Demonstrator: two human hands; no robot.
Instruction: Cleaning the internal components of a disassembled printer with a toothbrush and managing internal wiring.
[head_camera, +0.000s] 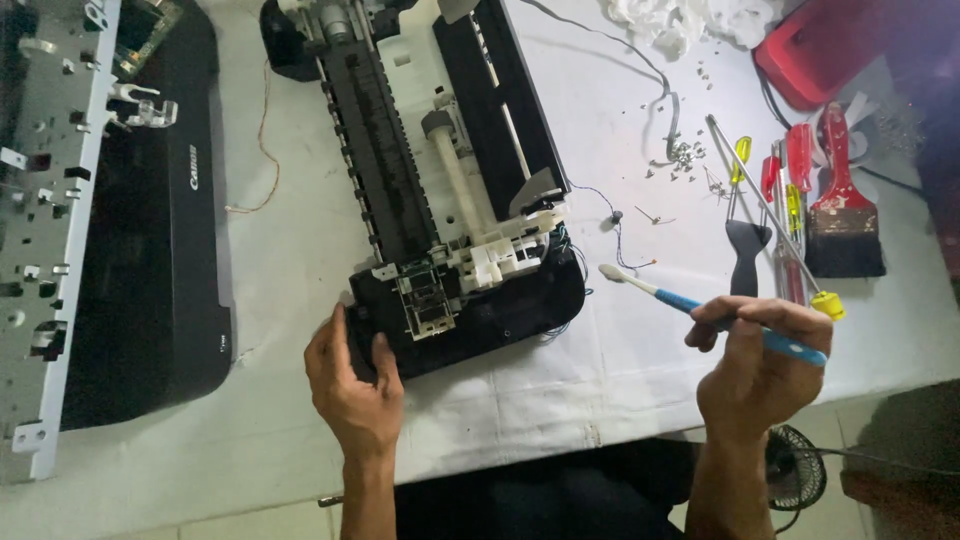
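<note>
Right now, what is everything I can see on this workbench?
Opened printer body: one, black with white inner parts, centre of the table.
Printer cover panel: one, black, lying at the left.
Metal frame: one, grey, far left edge.
Toothbrush: one, blue and white, in the right hand.
Paintbrush: one, red handle, black bristles, at the right.
Screwdrivers: several, red and yellow handles, beside the paintbrush.
Loose screws: a small scatter, silver, upper right.
Red case: one, top right corner.
White cloth: crumpled, top edge.
Left hand: gripping the printer's near corner.
Right hand: fingers closed on the toothbrush.
</note>
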